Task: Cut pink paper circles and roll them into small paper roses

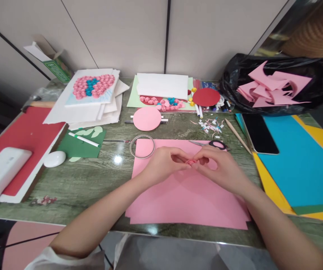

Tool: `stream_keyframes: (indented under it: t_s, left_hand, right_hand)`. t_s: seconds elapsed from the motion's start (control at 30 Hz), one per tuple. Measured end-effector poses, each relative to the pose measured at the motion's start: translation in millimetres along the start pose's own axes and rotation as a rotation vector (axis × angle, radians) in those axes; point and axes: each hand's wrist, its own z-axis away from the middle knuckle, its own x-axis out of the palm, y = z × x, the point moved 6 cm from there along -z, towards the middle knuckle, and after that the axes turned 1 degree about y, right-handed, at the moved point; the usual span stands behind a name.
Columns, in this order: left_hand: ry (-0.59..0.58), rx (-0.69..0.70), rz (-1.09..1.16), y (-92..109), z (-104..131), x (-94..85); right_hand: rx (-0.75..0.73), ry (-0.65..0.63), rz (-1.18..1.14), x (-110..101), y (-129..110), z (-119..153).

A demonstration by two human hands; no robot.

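Between the fingertips of both hands is a small rolled pink paper flower [191,162], partly hidden by the fingers. My left hand [167,163] pinches it from the left, and my right hand [218,165] pinches it from the right. Both hands are above a stack of pink paper [184,202] on the table. Scissors [216,144] with dark handles lie just beyond my right hand. A roll of tape [131,147] rests at the stack's upper left corner, close to my left hand.
Finished pink and blue paper roses [94,87] sit on white sheets at back left. A pink paper circle [147,119] lies over pens. Paper scraps [210,126], a wooden stick [237,135], a phone [260,133] and blue paper [302,165] are rightward. A black bag [234,71] holds pink offcuts.
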Motion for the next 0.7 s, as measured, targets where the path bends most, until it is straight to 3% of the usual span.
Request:
stream_keyframes:
  t_s: [0.27, 0.7]
  left_hand:
    - [0.143, 0.071, 0.045, 7.0, 2.8, -1.2]
    - [0.261, 0.133, 0.198, 8.6, 10.2, 1.3]
  right_hand:
    - [0.069, 0.183, -0.068, -1.1, 3.7, 4.9]
    - [-0.049, 0.398, -0.007, -1.8, -9.7, 14.0]
